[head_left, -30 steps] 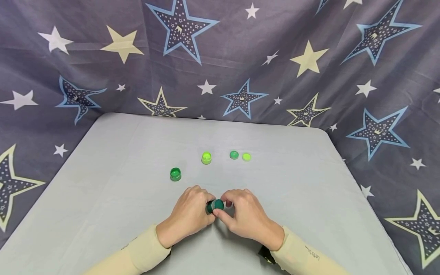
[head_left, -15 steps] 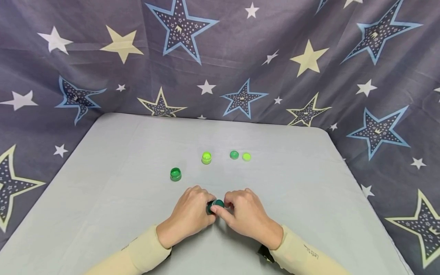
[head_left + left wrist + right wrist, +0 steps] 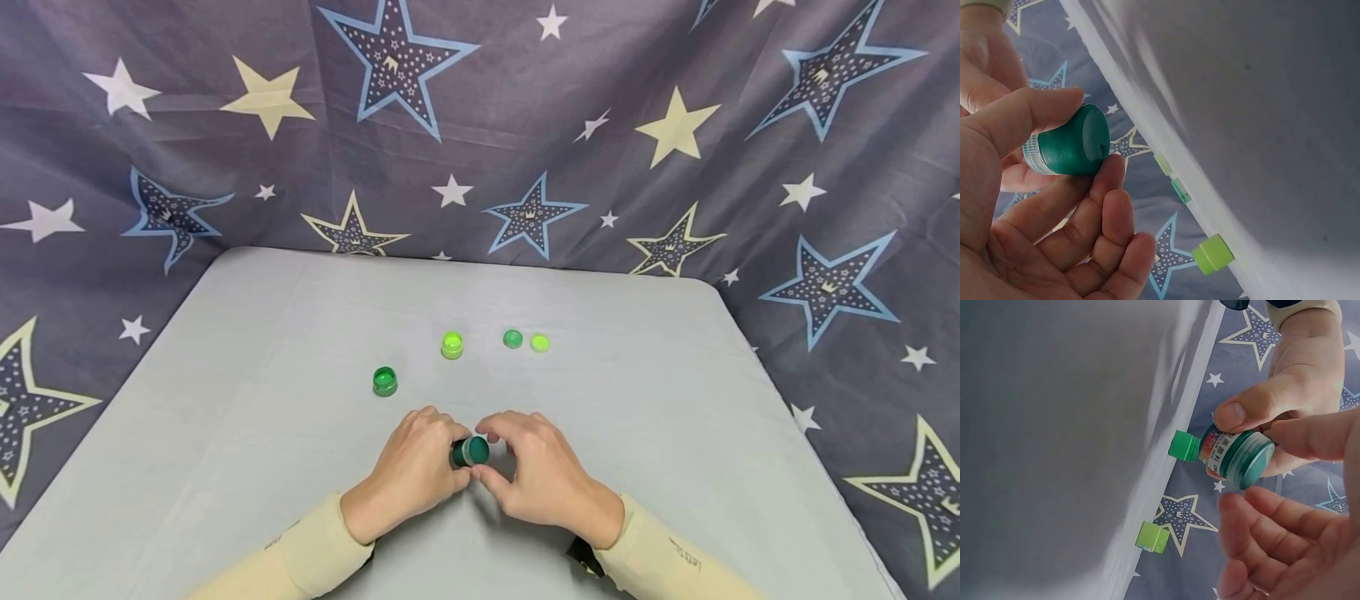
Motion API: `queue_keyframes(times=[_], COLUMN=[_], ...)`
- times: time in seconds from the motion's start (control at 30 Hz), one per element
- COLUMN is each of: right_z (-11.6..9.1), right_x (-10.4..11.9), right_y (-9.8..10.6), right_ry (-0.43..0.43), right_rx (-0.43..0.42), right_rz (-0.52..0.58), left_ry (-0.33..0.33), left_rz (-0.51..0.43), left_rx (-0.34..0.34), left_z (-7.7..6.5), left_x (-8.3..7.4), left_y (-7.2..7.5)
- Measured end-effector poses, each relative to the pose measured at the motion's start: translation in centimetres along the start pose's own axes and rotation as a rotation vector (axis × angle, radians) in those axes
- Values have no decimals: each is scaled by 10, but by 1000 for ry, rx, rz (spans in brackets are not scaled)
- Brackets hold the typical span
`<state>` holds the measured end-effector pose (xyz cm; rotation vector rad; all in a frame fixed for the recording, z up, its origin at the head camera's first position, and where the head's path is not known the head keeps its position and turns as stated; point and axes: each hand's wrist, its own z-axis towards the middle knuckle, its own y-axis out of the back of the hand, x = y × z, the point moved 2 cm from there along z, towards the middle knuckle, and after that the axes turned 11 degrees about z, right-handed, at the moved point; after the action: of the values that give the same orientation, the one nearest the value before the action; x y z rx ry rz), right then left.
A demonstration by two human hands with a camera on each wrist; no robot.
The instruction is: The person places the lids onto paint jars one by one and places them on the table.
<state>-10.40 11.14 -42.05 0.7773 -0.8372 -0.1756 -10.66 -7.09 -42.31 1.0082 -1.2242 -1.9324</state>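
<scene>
My left hand [image 3: 416, 458] pinches a small dark green paint jar [image 3: 1072, 147] between thumb and fingers, tipped on its side above the table. Its ribbed lid [image 3: 1252, 459] is on and points toward my right hand [image 3: 540, 471]. A printed label shows on the jar's side in the right wrist view. My right thumb and fingers are spread loosely around the lid: the thumb tip is at its edge, while the fingertips [image 3: 1254, 497] stand just off the other side.
On the grey-white table [image 3: 637, 400] stand an uncapped green jar [image 3: 385, 382] and an uncapped lime jar [image 3: 452, 346]. A green lid [image 3: 513, 338] and a lime lid [image 3: 540, 342] lie to their right. A star-patterned curtain [image 3: 480, 142] hangs behind the table.
My right thumb and fingers move over the lid and, after closing in half a second ago, now stand spread wider. My left hand keeps the jar in place.
</scene>
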Motion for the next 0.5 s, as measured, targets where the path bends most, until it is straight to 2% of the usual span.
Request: queue_keyframes(times=[0.5], right_z=[1], right_x=[1], right_y=[-1], right_ry=[-20], right_rx=[3], right_rz=[-3], left_ry=[-6], left_rz=[10], left_rx=[-1], left_z=[1], left_x=[0], left_y=[0])
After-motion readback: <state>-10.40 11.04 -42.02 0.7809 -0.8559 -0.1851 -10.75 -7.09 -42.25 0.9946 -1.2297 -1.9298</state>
